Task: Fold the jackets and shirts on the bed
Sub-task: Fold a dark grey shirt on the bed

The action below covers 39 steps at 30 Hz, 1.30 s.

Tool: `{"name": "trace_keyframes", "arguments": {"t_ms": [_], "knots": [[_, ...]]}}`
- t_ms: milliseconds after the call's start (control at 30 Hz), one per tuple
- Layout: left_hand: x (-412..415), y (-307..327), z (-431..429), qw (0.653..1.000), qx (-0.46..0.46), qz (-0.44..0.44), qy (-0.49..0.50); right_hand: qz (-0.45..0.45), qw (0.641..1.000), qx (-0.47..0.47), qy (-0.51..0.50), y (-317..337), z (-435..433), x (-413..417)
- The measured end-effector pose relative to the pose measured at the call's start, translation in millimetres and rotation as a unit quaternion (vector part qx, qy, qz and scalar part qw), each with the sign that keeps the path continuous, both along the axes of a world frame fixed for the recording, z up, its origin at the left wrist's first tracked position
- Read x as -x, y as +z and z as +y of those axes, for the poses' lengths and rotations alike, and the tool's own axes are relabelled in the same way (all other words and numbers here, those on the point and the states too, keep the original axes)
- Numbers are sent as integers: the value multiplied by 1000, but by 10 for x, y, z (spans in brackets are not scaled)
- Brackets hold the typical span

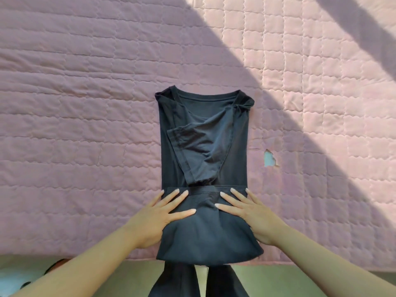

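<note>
Both flat hands, left hand [159, 213] and right hand [246, 213], press the shirt [203, 146]; its loose sleeve could bunch if they slide.

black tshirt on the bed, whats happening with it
A person is folding a black short-sleeved T-shirt on a pink quilted bedspread. Its sides and sleeves are already turned in, making a narrow strip with the collar at the far end. The bottom hem is folded up, and the left hand and right hand press flat on that fold, fingers spread.
</note>
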<state>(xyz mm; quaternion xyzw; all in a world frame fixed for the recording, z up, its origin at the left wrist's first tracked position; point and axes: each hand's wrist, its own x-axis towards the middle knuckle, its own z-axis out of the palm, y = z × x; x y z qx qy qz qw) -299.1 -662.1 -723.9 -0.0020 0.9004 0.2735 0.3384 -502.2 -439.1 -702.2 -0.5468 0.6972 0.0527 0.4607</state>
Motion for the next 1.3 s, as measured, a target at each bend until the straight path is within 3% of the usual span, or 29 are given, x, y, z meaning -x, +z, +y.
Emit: {"name": "trace_keyframes", "arguments": {"t_ms": [100, 167, 233, 300, 333, 400, 467, 533, 667, 833, 967, 1067, 1167, 1267, 1300], "knots": [[-96, 110, -2, 998, -29, 0, 48, -39, 997, 22, -70, 30, 78, -25], [13, 218, -27, 987, -68, -16, 146, -120, 966, 19, -228, 122, 30, 26], [117, 289, -131, 950, -122, 5, 288, -156, 930, 12, -333, 260, -147, 138], [273, 241, -354, 903, -100, 32, 418, -107, 919, -32, -379, 332, -385, 353], [402, 230, -469, 883, -115, 61, 451, -77, 907, -10, -413, 346, -512, 461], [702, 197, -595, 833, -129, 101, 529, -71, 846, 126, -512, 316, -705, 605], [1076, 161, -667, 772, -144, 130, 606, -110, 763, 145, -620, 136, -869, 706], [1388, 45, -667, 742, -134, 110, 648, -98, 731, 113, -666, -127, -1005, 752], [1466, -394, -654, 749, -77, 18, 658, -49, 715, 87, -692, -522, -1209, 773], [1580, -422, -637, 730, -37, 55, 680, 2, 725, 134, -675, -524, -1329, 847], [1597, -369, -636, 749, 51, 143, 645, 79, 741, 199, -636, -477, -1358, 904], [1559, -491, -684, 753, 106, 132, 635, 150, 751, 160, -622, -579, -1358, 919], [1540, -562, -748, 717, 106, 83, 684, 177, 714, 90, -672, -633, -1371, 924], [1556, -518, -770, 697, 22, 65, 714, 90, 649, 87, -751, -622, -1375, 935], [1540, -512, -775, 700, 1, 53, 712, 60, 645, 86, -757, -604, -1373, 920]]}}
